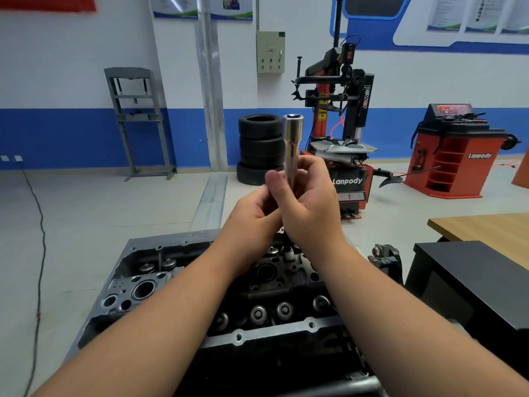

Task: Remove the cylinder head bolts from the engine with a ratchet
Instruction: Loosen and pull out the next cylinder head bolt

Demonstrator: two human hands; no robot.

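Chrome and long, the socket (292, 144) stands upright above the engine (177, 282), its open end up. The left hand (252, 213) and right hand (312, 207) both curl their fingers (273, 181) round its lower part. A stack of tyres (259, 150) stands behind on the floor.

grey floor (86, 213) – stacked tyres (261, 149) (three) on it.

Premises: automotive workshop, training-type layout.
Noted on the grey floor: a tyre changer (340, 116) and wheel balancer (455, 150) (both marked "Lanpody"), stacked tyres (259, 150), a grey shop press (137, 118), and an opened engine (200, 287) in the foreground.
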